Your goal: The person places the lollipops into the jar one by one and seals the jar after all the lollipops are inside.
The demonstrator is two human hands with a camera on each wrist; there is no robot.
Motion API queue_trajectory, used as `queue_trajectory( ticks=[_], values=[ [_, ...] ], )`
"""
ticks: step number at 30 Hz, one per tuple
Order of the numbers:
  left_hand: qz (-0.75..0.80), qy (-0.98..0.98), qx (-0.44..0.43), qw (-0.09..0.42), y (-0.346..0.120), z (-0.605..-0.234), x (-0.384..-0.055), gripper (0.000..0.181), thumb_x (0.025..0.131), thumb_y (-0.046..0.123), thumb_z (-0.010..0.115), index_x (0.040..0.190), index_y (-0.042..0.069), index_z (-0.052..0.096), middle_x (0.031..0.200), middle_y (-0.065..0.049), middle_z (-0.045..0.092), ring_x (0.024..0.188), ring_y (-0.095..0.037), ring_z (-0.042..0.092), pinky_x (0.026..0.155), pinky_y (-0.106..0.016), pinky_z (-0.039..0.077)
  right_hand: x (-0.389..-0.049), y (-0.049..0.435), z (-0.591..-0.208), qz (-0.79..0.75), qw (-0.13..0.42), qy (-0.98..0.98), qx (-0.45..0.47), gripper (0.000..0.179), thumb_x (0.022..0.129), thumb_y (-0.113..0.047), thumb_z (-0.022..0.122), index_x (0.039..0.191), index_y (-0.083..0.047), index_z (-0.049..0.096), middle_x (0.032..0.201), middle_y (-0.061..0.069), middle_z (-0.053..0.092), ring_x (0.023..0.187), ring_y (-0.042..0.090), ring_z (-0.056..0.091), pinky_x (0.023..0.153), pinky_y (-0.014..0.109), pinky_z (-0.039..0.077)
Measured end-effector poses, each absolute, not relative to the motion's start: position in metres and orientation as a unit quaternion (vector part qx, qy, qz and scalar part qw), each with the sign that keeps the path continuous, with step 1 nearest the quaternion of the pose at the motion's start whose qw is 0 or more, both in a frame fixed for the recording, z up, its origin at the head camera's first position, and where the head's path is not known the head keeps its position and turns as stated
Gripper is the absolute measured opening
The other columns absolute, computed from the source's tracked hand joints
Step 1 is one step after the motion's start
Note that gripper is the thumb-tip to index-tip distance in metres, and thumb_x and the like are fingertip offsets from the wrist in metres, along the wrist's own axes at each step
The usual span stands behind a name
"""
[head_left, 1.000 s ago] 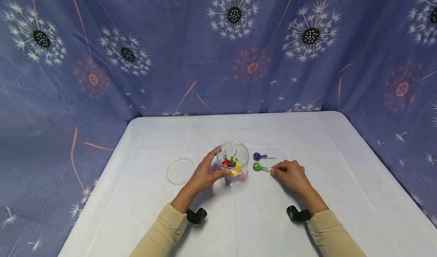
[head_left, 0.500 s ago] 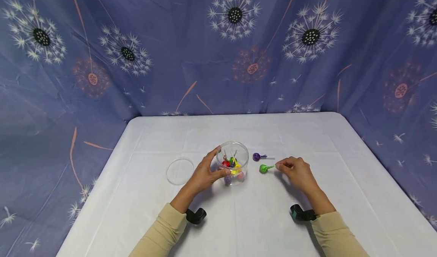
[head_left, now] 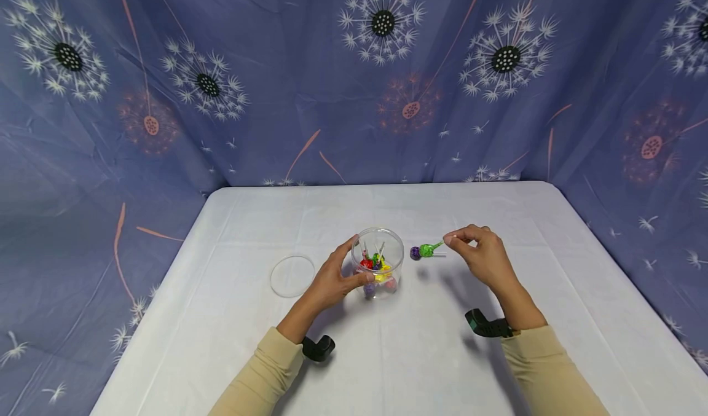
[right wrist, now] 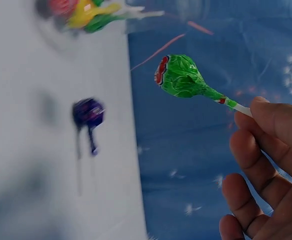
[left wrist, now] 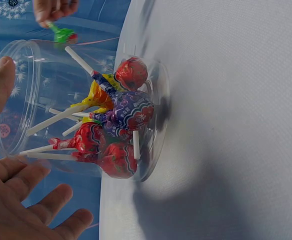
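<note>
My right hand (head_left: 480,257) pinches the white stick of a green-wrapped lollipop (right wrist: 181,77) between thumb and forefinger, holding it above the table. A purple lollipop (right wrist: 89,113) lies on the table below it; in the head view the green one partly covers it. My left hand (head_left: 334,278) grips a clear plastic jar (head_left: 391,238) near its open rim, thumb on the near side and forefinger on the far side. Red, yellow and purple lollipops (left wrist: 131,112) lie inside the upright jar, several sticks pointing up. In the left wrist view, other fingers of that hand stand off the jar.
A clear ring-shaped lid (head_left: 272,279) lies flat left of the jar. White cloth covers the table (head_left: 354,367). A blue dandelion-print curtain (head_left: 310,96) hangs behind the table and along both sides.
My right hand has drawn the green lollipop to the right, then raised it off the table and away from me. The left hand and jar have stayed in place.
</note>
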State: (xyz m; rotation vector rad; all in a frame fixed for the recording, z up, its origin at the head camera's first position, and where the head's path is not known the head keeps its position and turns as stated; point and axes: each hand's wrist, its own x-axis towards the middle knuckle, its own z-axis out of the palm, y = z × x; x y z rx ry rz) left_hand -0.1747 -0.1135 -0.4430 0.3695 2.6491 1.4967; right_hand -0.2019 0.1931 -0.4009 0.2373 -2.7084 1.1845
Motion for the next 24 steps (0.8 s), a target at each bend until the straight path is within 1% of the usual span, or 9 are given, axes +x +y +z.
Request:
queue_trajectory(
  ticks=[7, 13, 15, 20, 24],
  values=[
    [0.486, 0.865, 0.116, 0.044, -0.114, -0.442, -0.174, 0.088, 0.078, 0.048, 0.072, 0.149, 0.031, 0.025, 0.155, -0.002, 0.029, 0.144, -0.028, 0.025, 0.113, -0.056, 0.026, -0.208, 0.175, -0.379, 0.431, 0.114, -0.892, 0.079, 0.032, 0.091, -0.04, 0.061, 0.098, -0.011, 0.073, 0.091, 0.005, 0.065, 0.084, 0.012, 0.044, 0.074, 0.033, 0.036],
    [0.488, 0.864, 0.116, 0.046, -0.115, -0.441, -0.174, 0.088, 0.078, 0.05, 0.072, 0.149, 0.032, 0.024, 0.155, -0.003, 0.029, 0.144, -0.029, 0.025, 0.113, -0.056, 0.026, -0.212, 0.158, -0.366, 0.455, 0.123, -0.876, 0.104, 0.026, 0.089, -0.036, 0.065, 0.094, -0.012, 0.074, 0.084, -0.004, 0.065, 0.082, 0.01, 0.044, 0.073, 0.032, 0.036],
    [0.49, 0.863, 0.117, 0.048, -0.115, -0.441, -0.174, 0.088, 0.078, 0.05, 0.072, 0.149, 0.033, 0.024, 0.155, -0.003, 0.029, 0.144, -0.029, 0.025, 0.112, -0.056, 0.026, -0.213, 0.151, -0.365, 0.459, 0.119, -0.873, 0.118, 0.024, 0.089, -0.034, 0.065, 0.094, -0.013, 0.074, 0.084, -0.003, 0.065, 0.082, 0.01, 0.044, 0.073, 0.032, 0.037],
    [0.491, 0.861, 0.119, 0.047, -0.115, -0.442, -0.174, 0.088, 0.078, 0.049, 0.072, 0.149, 0.033, 0.024, 0.155, -0.002, 0.029, 0.144, -0.029, 0.025, 0.113, -0.056, 0.026, -0.214, 0.136, -0.365, 0.452, 0.103, -0.874, 0.142, 0.019, 0.09, -0.029, 0.064, 0.094, -0.013, 0.074, 0.086, 0.003, 0.067, 0.084, 0.013, 0.045, 0.074, 0.032, 0.037],
    [0.494, 0.86, 0.12, 0.043, -0.115, -0.443, -0.175, 0.087, 0.077, 0.048, 0.073, 0.149, 0.032, 0.026, 0.154, -0.002, 0.031, 0.143, -0.029, 0.026, 0.113, -0.056, 0.026, -0.216, 0.124, -0.368, 0.44, 0.095, -0.879, 0.155, 0.015, 0.089, -0.025, 0.065, 0.092, -0.014, 0.075, 0.085, 0.003, 0.067, 0.084, 0.018, 0.046, 0.073, 0.032, 0.036]
  ],
)
